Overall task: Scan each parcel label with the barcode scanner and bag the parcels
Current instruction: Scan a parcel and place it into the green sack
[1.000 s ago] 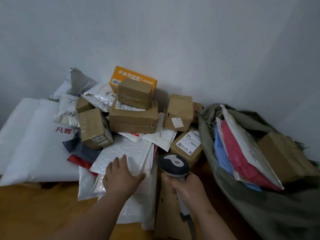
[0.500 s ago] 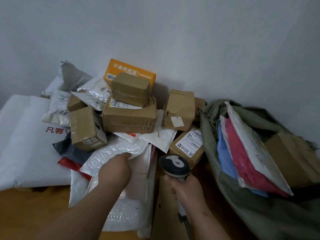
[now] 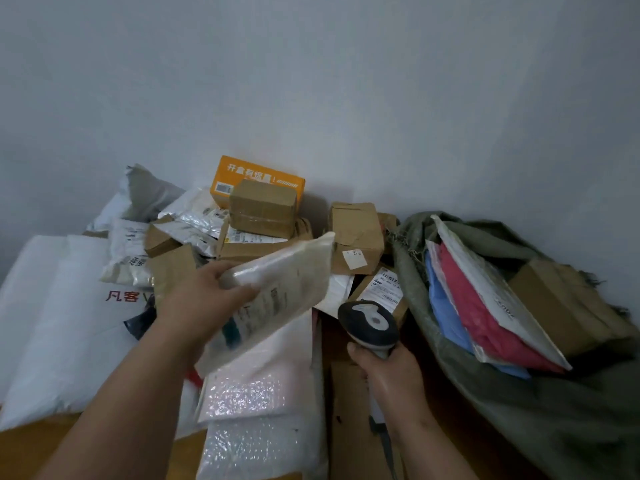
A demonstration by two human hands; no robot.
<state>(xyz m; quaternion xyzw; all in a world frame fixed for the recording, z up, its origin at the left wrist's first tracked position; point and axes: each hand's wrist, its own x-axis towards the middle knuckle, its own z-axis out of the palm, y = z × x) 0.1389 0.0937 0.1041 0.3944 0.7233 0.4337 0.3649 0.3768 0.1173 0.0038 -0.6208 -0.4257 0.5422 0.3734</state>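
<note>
Gripping a white bubble mailer (image 3: 277, 292) in the left hand (image 3: 201, 303), lifted left of the barcode scanner (image 3: 369, 325) clutched by the right hand (image 3: 388, 372)

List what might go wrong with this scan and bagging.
1. The left hand grips the mailer by one edge; it is tilted and blurred, so the scanner in the right hand may misread.
2. The sack already looks crowded, so the mailer might snag.
</note>
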